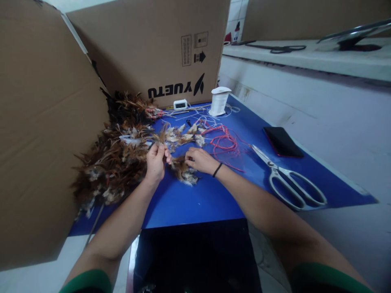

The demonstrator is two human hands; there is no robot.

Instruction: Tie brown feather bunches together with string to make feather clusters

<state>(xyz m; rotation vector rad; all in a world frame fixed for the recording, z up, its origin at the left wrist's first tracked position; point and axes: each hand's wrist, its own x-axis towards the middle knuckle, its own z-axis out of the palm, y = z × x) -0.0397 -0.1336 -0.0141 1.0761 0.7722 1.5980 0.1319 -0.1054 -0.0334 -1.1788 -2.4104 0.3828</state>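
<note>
My left hand (156,162) is closed in a pinch, and brown feather tips rise just above its fingers. My right hand (200,160), with a black band at the wrist, has its fingers curled onto a small brown and white feather bunch (185,173) over the blue table (189,207). Exactly where the fingertips grip is partly hidden. Beyond both hands lies a row of pale and brown feather tufts (183,136). A large heap of brown feathers (119,162) spreads to the left of my left hand.
Red cord (224,142) lies tangled right of the tufts. A white thread spool (219,101) and a small digital display (180,104) stand before the cardboard box (146,49). Scissors (287,179) and a phone (282,141) lie at right. Another cardboard panel (45,122) walls the left.
</note>
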